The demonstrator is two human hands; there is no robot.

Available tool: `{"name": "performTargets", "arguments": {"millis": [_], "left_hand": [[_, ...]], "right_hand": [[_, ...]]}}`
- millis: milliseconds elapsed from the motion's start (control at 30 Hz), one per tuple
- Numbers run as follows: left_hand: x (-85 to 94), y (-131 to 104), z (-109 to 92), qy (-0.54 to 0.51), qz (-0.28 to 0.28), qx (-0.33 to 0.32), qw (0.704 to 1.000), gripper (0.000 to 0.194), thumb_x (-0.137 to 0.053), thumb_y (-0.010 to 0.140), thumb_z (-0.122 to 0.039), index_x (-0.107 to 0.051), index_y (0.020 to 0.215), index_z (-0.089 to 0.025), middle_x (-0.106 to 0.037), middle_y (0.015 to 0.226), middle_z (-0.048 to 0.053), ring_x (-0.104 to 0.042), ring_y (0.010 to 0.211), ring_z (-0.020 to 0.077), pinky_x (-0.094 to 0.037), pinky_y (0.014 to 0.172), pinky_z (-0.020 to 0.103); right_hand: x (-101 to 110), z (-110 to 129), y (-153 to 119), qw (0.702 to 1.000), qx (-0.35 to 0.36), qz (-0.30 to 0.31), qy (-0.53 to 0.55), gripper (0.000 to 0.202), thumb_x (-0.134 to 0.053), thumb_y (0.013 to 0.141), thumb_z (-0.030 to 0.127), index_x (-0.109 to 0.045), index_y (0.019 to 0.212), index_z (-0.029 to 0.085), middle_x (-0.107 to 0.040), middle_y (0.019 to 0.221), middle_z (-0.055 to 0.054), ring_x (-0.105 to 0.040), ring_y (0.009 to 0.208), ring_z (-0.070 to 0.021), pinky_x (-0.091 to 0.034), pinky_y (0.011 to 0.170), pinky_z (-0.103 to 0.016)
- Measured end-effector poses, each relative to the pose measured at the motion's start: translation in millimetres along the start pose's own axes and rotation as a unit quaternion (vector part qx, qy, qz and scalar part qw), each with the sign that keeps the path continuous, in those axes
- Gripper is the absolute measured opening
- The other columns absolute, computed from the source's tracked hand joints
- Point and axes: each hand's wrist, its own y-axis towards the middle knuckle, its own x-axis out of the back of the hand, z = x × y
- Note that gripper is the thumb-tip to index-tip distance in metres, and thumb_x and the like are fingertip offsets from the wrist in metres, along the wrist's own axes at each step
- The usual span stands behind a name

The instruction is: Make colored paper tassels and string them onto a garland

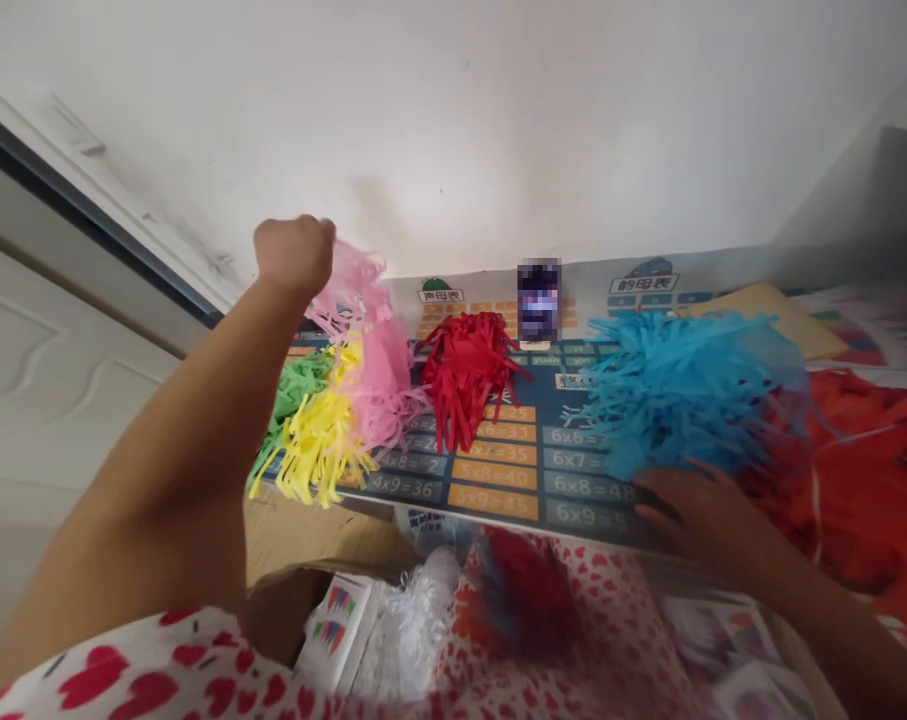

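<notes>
My left hand (295, 250) is raised on the left, its fingers closed on the top of a pink paper tassel (355, 280). That tassel hangs over a pile of pink tassels (382, 375) on the table. Beside the pile lie yellow tassels (325, 430) and green tassels (299, 385), partly covered by my forearm and each other. My right hand (682, 505) rests at the table's front edge, fingers spread, just below a heap of blue tassels (670, 385); whether it touches them I cannot tell. Red tassels (472, 370) lie mid-table.
A phone (539, 300) stands against the wall. Bundled orange-red tassels (873, 490) lie at the right. Below the table edge are a blurred dark red and grey tassel (528, 590), white strings (427, 610), printed packets (337, 625) and a cardboard box (310, 535).
</notes>
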Motion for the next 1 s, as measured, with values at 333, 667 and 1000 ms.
{"name": "performTargets", "arguments": {"millis": [333, 667, 1000], "left_hand": [[32.7, -1, -14, -0.004, -0.081, -0.008, 0.997, 0.041, -0.025, 0.104, -0.024, -0.052, 0.115, 0.005, -0.058, 0.12, 0.019, -0.047, 0.101, 0.0176, -0.032, 0.095, 0.043], [9.5, -132, -134, 0.017, 0.003, -0.229, 0.973, 0.028, -0.039, 0.094, -0.011, -0.067, 0.096, -0.012, -0.066, 0.082, 0.012, -0.061, 0.074, 0.0244, -0.035, 0.066, 0.036], [-68.4, -261, -164, -0.145, -0.038, -0.213, 0.966, 0.032, -0.055, 0.091, -0.02, -0.066, 0.122, -0.022, -0.071, 0.111, 0.01, -0.061, 0.098, 0.0275, -0.043, 0.086, 0.044]], "right_hand": [[3, 33, 23, 0.995, 0.019, -0.006, 0.093, 0.025, -0.057, 0.093, 0.037, -0.066, 0.112, 0.023, -0.074, 0.105, -0.007, -0.07, 0.098, -0.0257, -0.045, 0.102, -0.053], [14, 129, 84, 0.95, -0.012, -0.114, 0.292, 0.037, -0.044, 0.099, 0.029, -0.058, 0.132, 0.021, -0.064, 0.13, -0.011, -0.061, 0.12, -0.022, -0.051, 0.102, -0.04], [-51, 153, 142, 0.942, -0.086, -0.083, 0.314, 0.04, -0.042, 0.094, 0.013, -0.054, 0.132, 0.016, -0.065, 0.121, -0.013, -0.061, 0.113, -0.0231, -0.052, 0.098, -0.041]]}}
